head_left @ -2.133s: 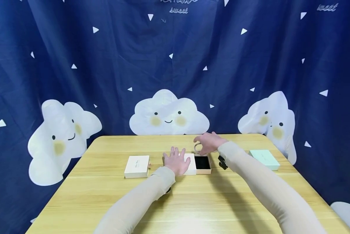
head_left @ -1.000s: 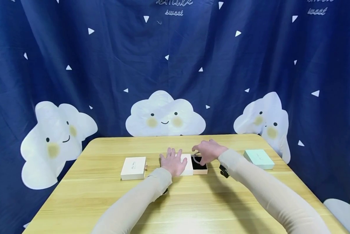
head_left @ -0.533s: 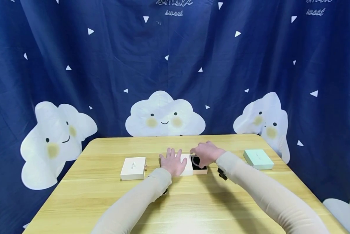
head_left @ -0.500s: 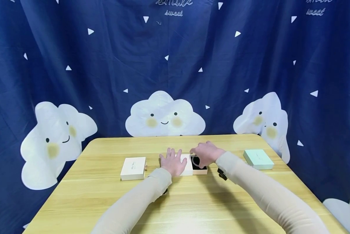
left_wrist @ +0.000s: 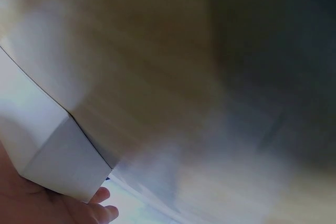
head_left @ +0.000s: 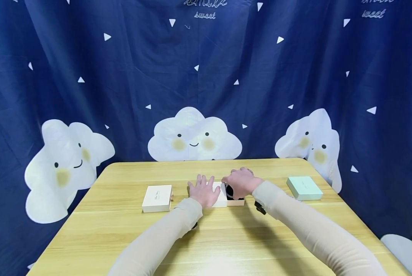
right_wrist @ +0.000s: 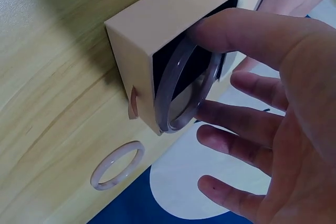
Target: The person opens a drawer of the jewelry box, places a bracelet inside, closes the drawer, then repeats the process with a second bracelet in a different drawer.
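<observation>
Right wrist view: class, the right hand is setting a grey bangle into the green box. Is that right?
Not the green box; it lies apart, untouched, in the head view. The right wrist view shows the right hand setting the grey bangle into the cream box with a black lining.

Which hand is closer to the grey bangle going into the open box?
Right. The right hand holds the grey bangle at the open box's black tray; the left hand rests flat on the box's white sleeve beside it.

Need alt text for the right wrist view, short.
A right hand holds a translucent grey bangle in the black-lined drawer of a cream cardboard box. A pale pink bangle lies apart on the light wooden table.
</observation>
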### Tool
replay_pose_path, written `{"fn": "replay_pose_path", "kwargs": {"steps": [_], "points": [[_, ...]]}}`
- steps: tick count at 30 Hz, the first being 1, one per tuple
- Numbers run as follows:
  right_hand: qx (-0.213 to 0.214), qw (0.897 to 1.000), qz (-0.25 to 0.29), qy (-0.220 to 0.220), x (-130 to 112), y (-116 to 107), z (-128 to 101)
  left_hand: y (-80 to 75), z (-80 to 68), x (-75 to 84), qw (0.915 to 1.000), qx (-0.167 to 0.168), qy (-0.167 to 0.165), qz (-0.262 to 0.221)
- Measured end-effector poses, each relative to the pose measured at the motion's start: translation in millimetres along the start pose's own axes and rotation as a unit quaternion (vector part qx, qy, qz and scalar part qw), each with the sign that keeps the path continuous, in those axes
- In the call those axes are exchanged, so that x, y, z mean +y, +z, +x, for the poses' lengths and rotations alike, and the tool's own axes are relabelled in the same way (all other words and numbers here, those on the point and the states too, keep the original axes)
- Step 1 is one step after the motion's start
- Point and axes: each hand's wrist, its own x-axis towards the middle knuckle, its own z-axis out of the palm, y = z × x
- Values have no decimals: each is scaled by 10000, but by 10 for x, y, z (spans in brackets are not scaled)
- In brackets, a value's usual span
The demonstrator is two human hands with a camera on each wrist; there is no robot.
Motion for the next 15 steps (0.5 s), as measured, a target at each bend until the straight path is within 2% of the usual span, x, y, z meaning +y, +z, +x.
{"fn": "replay_pose_path", "kwargs": {"steps": [15], "points": [[147, 9998, 35, -97, -24, 8, 30, 17, 21, -11, 9999, 8, 42, 153]]}}
